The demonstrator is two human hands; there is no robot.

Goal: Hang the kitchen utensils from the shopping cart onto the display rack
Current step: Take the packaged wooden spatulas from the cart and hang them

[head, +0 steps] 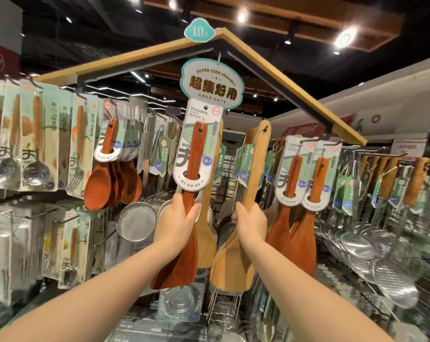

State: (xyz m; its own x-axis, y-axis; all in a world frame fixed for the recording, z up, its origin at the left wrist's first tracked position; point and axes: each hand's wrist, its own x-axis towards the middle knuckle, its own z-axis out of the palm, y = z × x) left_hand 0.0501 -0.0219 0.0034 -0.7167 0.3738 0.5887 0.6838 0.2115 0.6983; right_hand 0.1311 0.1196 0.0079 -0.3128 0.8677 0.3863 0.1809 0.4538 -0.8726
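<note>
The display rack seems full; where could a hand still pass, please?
Only the narrow strip of wire grid between the held dark spatula and the hanging pale spatulas. Crowded: wooden spoons leftward, steel ladles rightward.

deep red-brown with darker grain streaks on the dark spatula (177, 262); white and grey on its card (204, 114), crossed by pale green bands, with a round blue sticker (206, 161) and a round red logo (216, 111). honey tan, almost plain, on the pale spatula (233, 265). cream inside a teal border on the hanging sign (212, 85), dark brown characters edged in yellow. teal with white numerals on the price tag (199, 30). light wood tan over black on the rack roof (283, 77). shiny silver on the ladles (357, 243); warm red-brown on the spoons (98, 186).
</note>
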